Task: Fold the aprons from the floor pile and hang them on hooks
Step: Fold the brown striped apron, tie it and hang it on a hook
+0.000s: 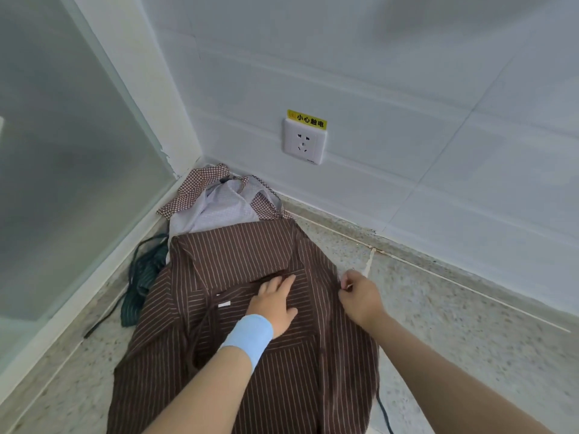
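A: Location of the brown white-pinstriped cloth apron [238, 255]?
B: Spread on the speckled stone floor [454, 324], near the wall corner.
A: Hand status?
B: Left hand [275, 303] lies flat on it, fingers straight. Right hand [360, 297] pinches its right edge.

The single head-worn view looks steeply down and forward into the floor [438, 324] corner, close above it.

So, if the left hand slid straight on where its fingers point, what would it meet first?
The left hand would first meet the raised fold of the brown striped apron ahead of its fingers; beyond that, perhaps the checked apron, but depth is unclear.
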Motion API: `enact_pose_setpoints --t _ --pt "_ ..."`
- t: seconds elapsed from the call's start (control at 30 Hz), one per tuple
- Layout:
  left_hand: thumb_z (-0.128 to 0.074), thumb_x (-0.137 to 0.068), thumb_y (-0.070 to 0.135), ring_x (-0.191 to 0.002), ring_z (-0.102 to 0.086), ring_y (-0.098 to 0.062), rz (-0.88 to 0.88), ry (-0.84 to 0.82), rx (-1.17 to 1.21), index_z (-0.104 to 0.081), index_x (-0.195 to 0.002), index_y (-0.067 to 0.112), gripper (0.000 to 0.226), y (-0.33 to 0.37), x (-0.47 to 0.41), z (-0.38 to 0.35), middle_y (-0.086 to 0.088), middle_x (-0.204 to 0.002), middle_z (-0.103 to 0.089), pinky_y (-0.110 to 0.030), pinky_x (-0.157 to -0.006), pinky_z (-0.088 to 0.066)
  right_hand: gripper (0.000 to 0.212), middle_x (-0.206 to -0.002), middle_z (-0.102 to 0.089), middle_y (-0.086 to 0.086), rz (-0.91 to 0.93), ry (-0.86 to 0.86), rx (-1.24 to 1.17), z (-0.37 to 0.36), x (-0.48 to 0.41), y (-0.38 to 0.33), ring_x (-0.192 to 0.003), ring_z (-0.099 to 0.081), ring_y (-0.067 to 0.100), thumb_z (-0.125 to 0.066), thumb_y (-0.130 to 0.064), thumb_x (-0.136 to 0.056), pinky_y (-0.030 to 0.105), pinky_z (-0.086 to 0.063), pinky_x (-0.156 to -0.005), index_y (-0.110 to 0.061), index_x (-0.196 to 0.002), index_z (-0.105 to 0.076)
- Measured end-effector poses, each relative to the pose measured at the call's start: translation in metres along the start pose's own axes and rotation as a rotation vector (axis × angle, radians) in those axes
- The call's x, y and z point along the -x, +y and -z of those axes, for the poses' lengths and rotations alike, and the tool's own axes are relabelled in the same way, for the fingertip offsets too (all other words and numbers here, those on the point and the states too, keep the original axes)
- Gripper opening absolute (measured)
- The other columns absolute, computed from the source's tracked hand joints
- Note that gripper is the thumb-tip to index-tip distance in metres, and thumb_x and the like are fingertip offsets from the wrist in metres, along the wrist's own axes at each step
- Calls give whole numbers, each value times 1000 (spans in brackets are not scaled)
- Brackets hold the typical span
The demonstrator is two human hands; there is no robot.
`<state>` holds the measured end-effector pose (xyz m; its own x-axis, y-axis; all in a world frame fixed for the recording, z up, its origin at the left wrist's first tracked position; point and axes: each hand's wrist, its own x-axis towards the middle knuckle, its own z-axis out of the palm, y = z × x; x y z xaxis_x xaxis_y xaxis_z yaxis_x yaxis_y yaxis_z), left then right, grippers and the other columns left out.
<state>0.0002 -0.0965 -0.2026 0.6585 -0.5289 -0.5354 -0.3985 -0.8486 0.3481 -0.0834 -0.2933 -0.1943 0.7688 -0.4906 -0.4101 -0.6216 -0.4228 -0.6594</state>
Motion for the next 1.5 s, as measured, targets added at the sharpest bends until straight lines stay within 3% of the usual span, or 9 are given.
enact_pose_setpoints --t 0.17,0.27,0.37,0.57,0.77,0.97,1.17,1.3,1.5 --pt "-47 -98 46 -151 -8 -24 39 -127 -104 1 -155 41 75 -1 5 -6 4 -165 -1 -50 -119 -24 34 -75 -60 -10 371 360 260 39 -3 -6 -66 -55 16 -51 10 -68 24 -39 -51 -23 -69 -55" --pt "-48 -98 45 -150 -10 -25 37 -181 -124 -14 -156 39 67 5 6 -4 2 -165 -6 -48 -120 -24 32 -96 -67 -5 308 187 845 47 -11 5 -97 -56 25 -57 0 -76 37 -45 -81 -28 -88 -67" --pt "-47 -100 32 -132 -43 -20 -28 16 -97 -50 -140 33 40 9 6 9 3 -146 -45 -39 -109 -41 43 -125 -55 7 118 106 1045 39 -11 5 -117 -46 30 -61 -12 -79 42 -38 -102 -23 -120 -56" --pt "-57 -93 20 -111 -49 -19 52 553 -133 -64 -120 30 30 -21 -4 39 4 -120 -57 -35 -93 -44 45 -128 -49 6 543 -18 715 -9 -21 -42 -115 -51 28 -56 -4 -86 39 -46 -96 -21 -127 -57" --pt "-51 -97 30 -148 -12 -32 342 279 -222 -41 -145 31 49 -91 -5 59 -8 -161 -18 -45 -120 -23 58 -148 -37 13 -3 -85 -28 -41 -51 -79 -115 -57 31 -52 -24 -100 36 -49 -94 -27 -153 -28" --pt "-54 -96 37 -120 -50 -29 531 517 190 -59 -126 18 36 -105 -8 69 -10 -134 -48 -44 -98 -48 63 -145 -50 11 -390 -111 -462 -45 -70 -95 -128 -52 31 -63 -30 -97 40 -43 -106 -9 -150 -38" --pt "-56 -95 8 -93 -61 -17 452 638 641 -65 -125 23 35 -107 -17 88 -2 -120 -67 -31 -81 -52 13 -96 -74 -1 -203 -60 -411 -43 -71 -91 -83 -68 15 -72 -27 -89 30 -56 -81 -15 -91 -67" --pt "-48 -98 10 -114 -59 -25 498 688 560 -57 -138 28 44 -127 -17 98 -3 -135 -59 -40 -97 -50 36 -78 -74 1 -172 -94 -126 -43 -69 -85 -74 -71 20 -63 -46 -92 40 -59 -78 -13 -107 -66" --pt "-54 -95 7 -126 -45 -26 357 740 447 -53 -138 24 46 -137 15 81 -6 -134 -49 -41 -106 -41 69 -140 -44 15 -36 104 379 -67 -44 -91 -123 -47 31 -65 -26 -89 43 -44 -102 -14 -148 -31"
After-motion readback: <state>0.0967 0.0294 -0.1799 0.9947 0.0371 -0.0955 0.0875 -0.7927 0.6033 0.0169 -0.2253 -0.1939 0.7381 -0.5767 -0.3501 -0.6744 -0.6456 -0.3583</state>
